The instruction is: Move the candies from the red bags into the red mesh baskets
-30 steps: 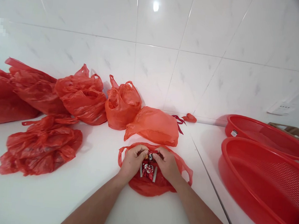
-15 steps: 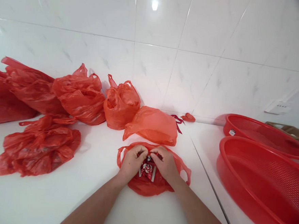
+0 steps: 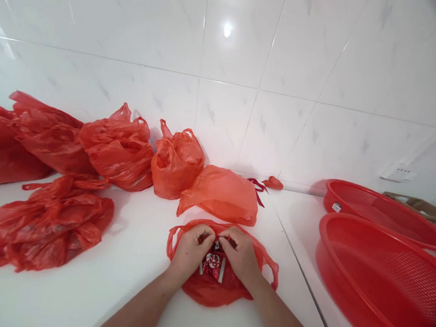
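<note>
1) White table (image 3: 126,301) in front of me, dark seam running down its right side
2) Opened red bag (image 3: 212,296) low on the table, handle loops spread left and right, both hands over its mouth
3) Red-and-white packet (image 3: 212,261) sits in the bag's mouth between the two hands, pale strips along its sides
4) Left hand (image 3: 191,250): fingers curled, thumb and forefinger tips close together beside a small dark packet (image 3: 217,245); can't tell from here if they clamp it
5) Right hand (image 3: 240,252): mirrors that, fingers bent, thumb and forefinger tips near the dark packet's other side; grip hidden, can't tell
6) Front red basket (image 3: 358,298) off to the right, mesh side, well apart from the hands
7) Crumpled red bag (image 3: 49,226) on the left, lying slumped
8) Paler red bag (image 3: 221,193) lying puffed just beyond the opened one
9) Back red basket (image 3: 378,214) behind the front one, small label on it
10) Bulging red bags (image 3: 118,151) lined up along the wall, left side
11) Dark red strips (image 3: 258,188) and a red scrap (image 3: 273,182) near the wall
12) Cardboard box (image 3: 424,210), far right; tiled wall (image 3: 225,104) behind everything
</note>
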A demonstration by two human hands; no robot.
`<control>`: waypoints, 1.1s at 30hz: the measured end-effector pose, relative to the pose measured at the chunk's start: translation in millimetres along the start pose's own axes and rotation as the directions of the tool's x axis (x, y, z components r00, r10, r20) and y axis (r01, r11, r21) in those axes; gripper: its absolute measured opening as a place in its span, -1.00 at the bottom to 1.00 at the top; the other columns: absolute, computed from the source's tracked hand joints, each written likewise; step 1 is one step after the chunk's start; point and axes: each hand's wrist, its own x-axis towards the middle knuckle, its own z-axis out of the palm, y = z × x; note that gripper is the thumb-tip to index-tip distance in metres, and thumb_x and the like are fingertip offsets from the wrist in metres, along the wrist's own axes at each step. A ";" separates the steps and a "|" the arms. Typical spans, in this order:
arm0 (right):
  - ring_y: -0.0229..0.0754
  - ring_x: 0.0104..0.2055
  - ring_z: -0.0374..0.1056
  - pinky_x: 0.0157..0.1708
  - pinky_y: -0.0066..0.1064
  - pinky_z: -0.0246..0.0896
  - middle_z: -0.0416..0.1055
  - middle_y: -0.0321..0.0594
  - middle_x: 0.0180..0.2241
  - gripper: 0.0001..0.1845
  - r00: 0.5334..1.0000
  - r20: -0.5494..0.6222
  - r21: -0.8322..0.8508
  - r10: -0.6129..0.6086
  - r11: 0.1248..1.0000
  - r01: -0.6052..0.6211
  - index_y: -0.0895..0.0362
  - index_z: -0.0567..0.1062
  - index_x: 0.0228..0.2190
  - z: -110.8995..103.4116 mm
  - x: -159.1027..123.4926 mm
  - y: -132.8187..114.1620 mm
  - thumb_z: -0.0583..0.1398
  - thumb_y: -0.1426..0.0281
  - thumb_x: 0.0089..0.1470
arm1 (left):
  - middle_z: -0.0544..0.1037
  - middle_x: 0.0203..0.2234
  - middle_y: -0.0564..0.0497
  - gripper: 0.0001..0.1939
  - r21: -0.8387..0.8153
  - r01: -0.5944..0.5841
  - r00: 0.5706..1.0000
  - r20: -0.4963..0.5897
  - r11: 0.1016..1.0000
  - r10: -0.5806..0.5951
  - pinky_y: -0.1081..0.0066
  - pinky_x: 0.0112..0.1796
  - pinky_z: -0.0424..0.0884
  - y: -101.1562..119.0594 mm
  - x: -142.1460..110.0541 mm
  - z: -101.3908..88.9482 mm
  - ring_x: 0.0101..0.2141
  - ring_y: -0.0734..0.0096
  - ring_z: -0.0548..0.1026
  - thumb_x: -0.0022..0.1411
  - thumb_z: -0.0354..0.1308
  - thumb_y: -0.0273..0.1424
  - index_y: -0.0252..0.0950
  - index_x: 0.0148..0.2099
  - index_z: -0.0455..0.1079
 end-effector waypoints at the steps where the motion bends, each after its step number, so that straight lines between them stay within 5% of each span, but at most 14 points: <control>1: -0.22 -0.37 0.30 -0.33 -0.40 0.18 0.37 -0.31 -0.45 -0.87 1.000 0.000 0.003 -0.001 1.000 0.001 0.08 0.45 -0.47 0.1 -0.1 0.2 0.12 0.47 0.05 | 0.43 -0.54 0.10 -0.85 0.003 -0.001 1.000 -0.001 1.000 0.001 0.49 -0.40 0.30 0.0 0.0 0.2 -0.46 0.45 0.37 0.15 0.02 -0.42 -0.25 -0.45 0.34; 22: -0.20 -0.34 0.32 -0.32 -0.38 0.22 0.42 -0.29 -0.38 -0.88 0.996 -0.019 0.036 0.088 0.996 -0.087 0.07 0.42 -0.36 -1.9 -1.3 0.2 0.08 0.35 0.11 | 0.41 -0.54 0.11 -0.91 0.006 0.001 0.999 0.033 1.000 -0.001 0.47 -0.40 0.29 -3.5 -0.2 0.5 -0.46 0.45 0.36 0.10 0.04 -0.45 -0.25 -0.43 0.33; 33: -0.21 -0.41 0.27 -0.38 -0.38 0.22 0.36 -0.30 -0.47 -0.87 0.994 -0.025 0.014 0.110 0.994 -0.110 0.06 0.34 -0.48 -3.4 -0.9 -4.6 0.06 0.36 0.08 | 0.35 -0.54 0.13 -0.88 -0.009 0.029 1.000 -0.006 1.000 -0.029 0.46 -0.41 0.25 0.1 -0.1 0.2 -0.47 0.45 0.31 0.16 0.00 -0.40 -0.23 -0.43 0.24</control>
